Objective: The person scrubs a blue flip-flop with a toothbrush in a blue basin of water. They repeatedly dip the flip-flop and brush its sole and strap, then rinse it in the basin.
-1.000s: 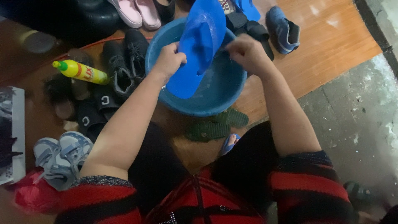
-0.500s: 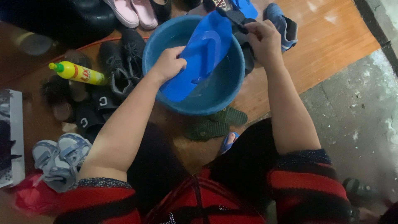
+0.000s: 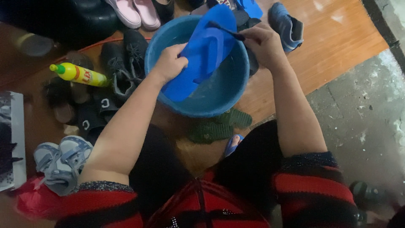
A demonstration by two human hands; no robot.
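- At about 8 o'clock of the view a pair of small grey-blue shoes (image 3: 59,162) lies on the floor beside a red bag (image 3: 31,202), set apart from the washing spot, as if kept out of the splash.
- At 9 to 10 o'clock a yellow bottle (image 3: 80,74) with a green cap lies on its side among dark shoes (image 3: 122,65), near enough to the basin to be grabbed.
- The left hand (image 3: 171,63) is curled around the near edge of the blue flip-flop (image 3: 202,50), fingers folded over its rim and thumb underneath, propping it so the sole faces up and slopes into the basin.
- The blue basin (image 3: 211,107) sits on the floor straight ahead of the knees; the flip-flop's lower end dips inside it at about 7 o'clock of the bowl and its upper end rises past the far rim at 12 o'clock, so drips likely fall back inside.
- The right hand (image 3: 263,44) is closed in a pinch on a dark thin tool (image 3: 225,29), seemingly a brush, whose tip rests on the upper part of the sole.
- Under the basin's near rim, at 5 o'clock, green sandals (image 3: 217,126) lie flat.
- At 1 o'clock a blue sneaker (image 3: 287,23) lies on the wooden floor (image 3: 337,46).
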